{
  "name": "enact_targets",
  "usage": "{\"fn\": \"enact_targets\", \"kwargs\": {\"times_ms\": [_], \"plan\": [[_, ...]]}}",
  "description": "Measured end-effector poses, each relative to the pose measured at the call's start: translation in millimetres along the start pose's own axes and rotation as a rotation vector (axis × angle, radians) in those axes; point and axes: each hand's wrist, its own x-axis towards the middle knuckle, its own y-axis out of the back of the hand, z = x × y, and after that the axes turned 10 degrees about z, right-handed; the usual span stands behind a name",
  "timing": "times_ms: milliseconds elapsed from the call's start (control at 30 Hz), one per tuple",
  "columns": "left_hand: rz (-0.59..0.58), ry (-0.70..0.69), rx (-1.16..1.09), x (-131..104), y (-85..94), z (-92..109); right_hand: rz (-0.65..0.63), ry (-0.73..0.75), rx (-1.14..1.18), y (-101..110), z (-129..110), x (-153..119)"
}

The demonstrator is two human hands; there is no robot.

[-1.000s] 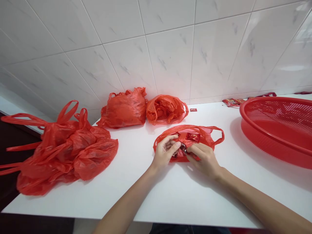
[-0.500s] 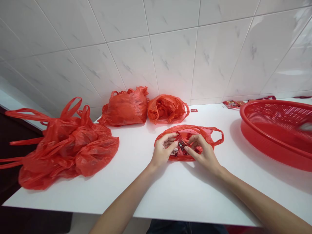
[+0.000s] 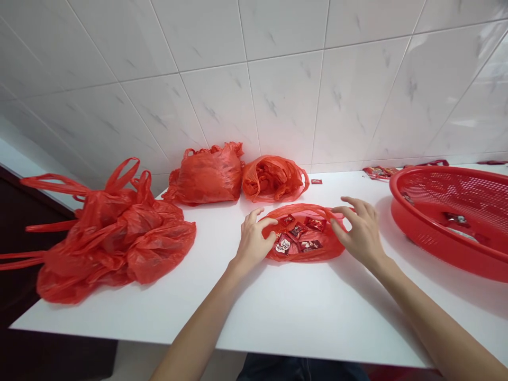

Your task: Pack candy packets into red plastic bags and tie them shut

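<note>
A red plastic bag (image 3: 305, 258) lies open on the white table in front of me. Several small wrapped packets (image 3: 298, 230) in dark red and brown rest inside it, one with a white printed label (image 3: 283, 245). My left hand (image 3: 254, 235) is at the bag's left rim, thumb and fingers apart. At the right end, by the bag's handle, is my right hand (image 3: 361, 230), its fingers spread and curved. I see nothing held in either hand; whether the fingertips touch the plastic is hard to tell.
Tied red bags (image 3: 115, 238) are heaped at the left. A full red bag (image 3: 206, 177) and a bag stuffed with red plastic (image 3: 273, 180) stand by the tiled wall. A red basket (image 3: 444, 233) at the right holds a few packets. One small packet (image 3: 316, 181) and wrappers (image 3: 379, 172) lie along the back.
Both hands have let go of the packets inside the bag and moved apart, the left to the left rim, the right to the handle end. The packets now lie in view.
</note>
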Motion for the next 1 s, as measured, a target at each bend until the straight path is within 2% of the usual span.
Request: {"fn": "enact_targets", "kwargs": {"times_ms": [100,233,333,467,600,733,867,1000], "plan": [[-0.126,0.025,0.087,2,6.6,-5,-0.130,-0.093,-0.088,4,17,5],[-0.295,0.037,0.101,2,10.4,-10,-0.412,-0.283,0.070,4,32,4],[-0.306,0.030,0.084,1,7.6,-12,-0.467,-0.355,0.164,3,31,2],[-0.327,0.045,0.121,-1,4.5,-10,-0.521,-0.368,0.285,6,20,3],[-0.367,0.067,0.165,1,8.1,-6,-0.515,-0.377,0.356,11,12,8],[-0.338,0.068,0.097,5,17.0,-5,-0.433,-0.380,0.408,12,11,11],[-0.336,0.051,-0.023,6,31.1,-6,-0.366,-0.411,0.495,14,10,16],[-0.303,0.081,0.022,5,51.5,-3,-0.347,-0.373,0.550,22,5,26]]}}
